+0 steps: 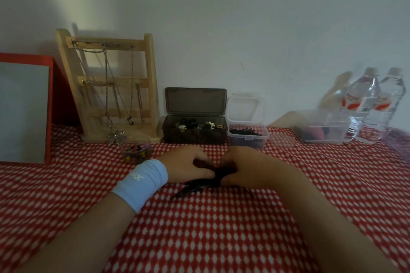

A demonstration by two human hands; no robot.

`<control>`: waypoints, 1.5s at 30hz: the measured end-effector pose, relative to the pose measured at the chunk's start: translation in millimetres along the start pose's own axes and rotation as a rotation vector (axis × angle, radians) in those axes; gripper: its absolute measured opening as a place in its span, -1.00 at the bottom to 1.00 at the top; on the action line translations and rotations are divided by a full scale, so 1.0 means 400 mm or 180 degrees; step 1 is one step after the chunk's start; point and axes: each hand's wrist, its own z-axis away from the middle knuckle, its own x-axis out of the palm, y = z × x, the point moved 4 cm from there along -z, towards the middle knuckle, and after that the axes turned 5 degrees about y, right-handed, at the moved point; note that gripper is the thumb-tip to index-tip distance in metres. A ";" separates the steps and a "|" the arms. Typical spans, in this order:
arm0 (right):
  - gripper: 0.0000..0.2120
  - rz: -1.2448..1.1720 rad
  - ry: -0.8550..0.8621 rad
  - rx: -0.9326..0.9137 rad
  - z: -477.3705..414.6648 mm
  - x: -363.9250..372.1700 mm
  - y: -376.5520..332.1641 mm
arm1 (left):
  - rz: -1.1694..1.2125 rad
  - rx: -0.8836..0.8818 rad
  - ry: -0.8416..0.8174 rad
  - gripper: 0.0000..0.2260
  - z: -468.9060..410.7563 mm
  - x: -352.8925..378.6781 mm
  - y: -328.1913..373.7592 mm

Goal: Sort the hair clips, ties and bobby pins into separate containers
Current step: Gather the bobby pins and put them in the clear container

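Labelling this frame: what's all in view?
cloth: one, red-white, under everything
board: one, red frame, far left
necklace stand: one, wooden, back left
small pot: one, clear, before the stand
box: one, dark, lid open, centre back
pin box: one, clear, right of it
tub: one, clear, back right
bottles: two, clear, far right
pile: one, black, between the hands
wristband: one, pale blue, left wrist
left hand, right hand: two, curled on the pile

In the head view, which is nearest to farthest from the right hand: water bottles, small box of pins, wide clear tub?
1. Small box of pins, just behind the right hand.
2. Wide clear tub, farther right.
3. Water bottles, far right by the wall.
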 end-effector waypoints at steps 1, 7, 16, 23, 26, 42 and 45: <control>-0.71 0.0010 0.0010 -0.0049 -0.001 0.005 -0.003 | 0.0055 -0.0020 0.0066 -0.78 -0.001 0.001 -0.002; -0.76 -0.0005 0.0173 -0.0154 -0.005 -0.006 -0.003 | 0.0257 -0.0206 0.0345 -0.75 0.002 -0.028 -0.013; -0.65 0.0112 0.0221 -0.0118 -0.016 0.009 0.002 | 0.0313 0.0013 0.0632 -0.87 0.001 -0.005 -0.006; -0.70 0.0168 0.0352 0.0036 -0.011 -0.009 0.021 | 0.0559 0.0045 0.1003 -0.89 0.004 -0.001 -0.011; -0.72 -0.0130 0.0744 0.0124 0.006 -0.033 0.033 | 0.0785 0.0063 0.1087 -0.86 0.006 -0.002 -0.015; -0.76 -0.4343 0.0465 0.0601 -0.012 0.010 0.050 | 0.0964 0.0340 0.1977 -0.83 0.014 -0.021 0.031; -0.90 -0.4272 0.0375 0.0410 -0.008 0.008 0.046 | 0.1191 0.0483 0.1986 -0.73 0.014 -0.021 0.043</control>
